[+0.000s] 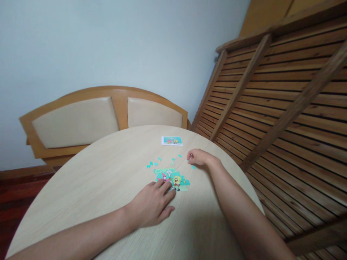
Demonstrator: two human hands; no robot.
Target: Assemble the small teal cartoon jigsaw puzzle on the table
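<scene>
A partly joined jigsaw puzzle (177, 180) with cartoon figures on a turquoise ground lies on the round table. My left hand (154, 202) rests palm down over its lower left part, fingers stretched out and the thumb apart, covering some of the picture. To the right of the puzzle and a little beyond it, my right hand (199, 157) is just above the table with its fingers curled together. Whatever those fingers may hold is hidden. One loose turquoise puzzle piece (193, 167) lies just below the right hand. Several more loose pieces (151, 164) are scattered beyond the puzzle.
A small printed picture sheet (172, 141) with similar cartoon figures lies near the table's far edge. The pale wooden table (94, 184) stands before a padded headboard (77, 121) and a wall. A slatted wooden frame (271, 97) leans along the right side.
</scene>
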